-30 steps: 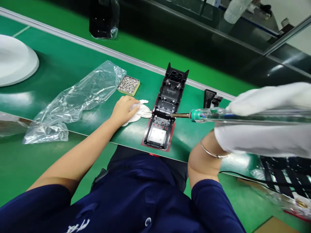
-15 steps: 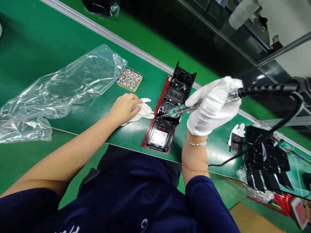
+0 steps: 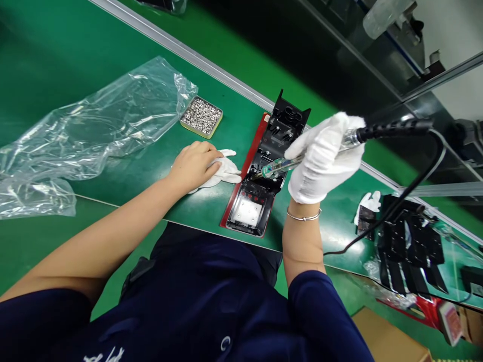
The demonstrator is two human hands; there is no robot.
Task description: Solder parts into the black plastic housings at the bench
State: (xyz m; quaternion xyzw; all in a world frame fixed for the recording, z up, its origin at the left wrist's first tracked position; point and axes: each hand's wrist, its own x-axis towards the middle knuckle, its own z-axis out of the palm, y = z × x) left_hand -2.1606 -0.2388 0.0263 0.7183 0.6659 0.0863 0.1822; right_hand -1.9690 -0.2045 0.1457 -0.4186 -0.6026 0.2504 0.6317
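My bare left hand (image 3: 196, 163) rests on the green bench, its fingers curled over a loose white glove (image 3: 227, 173). The fingers of that glove reach the edge of a red mat (image 3: 256, 140). On the mat lies a long black plastic housing (image 3: 277, 138) with a white plate (image 3: 246, 211) at its near end. My right hand (image 3: 326, 158), in a white glove, is closed around the clear handle of a soldering iron (image 3: 277, 167). The iron slants down to the left, its tip inside the housing near the middle. Whether the tip touches is too small to tell.
A square tin (image 3: 202, 116) of small metal pieces stands beyond my left hand. Clear plastic bags (image 3: 94, 125) spread to the left. The iron's black cord (image 3: 411, 193) loops down on the right. Black parts (image 3: 409, 241) and another white glove (image 3: 372, 201) lie at the right.
The right hand and soldering iron have shifted slightly left, and the tip stays within the housing. The left hand keeps its place on the glove. The view has tilted a little.
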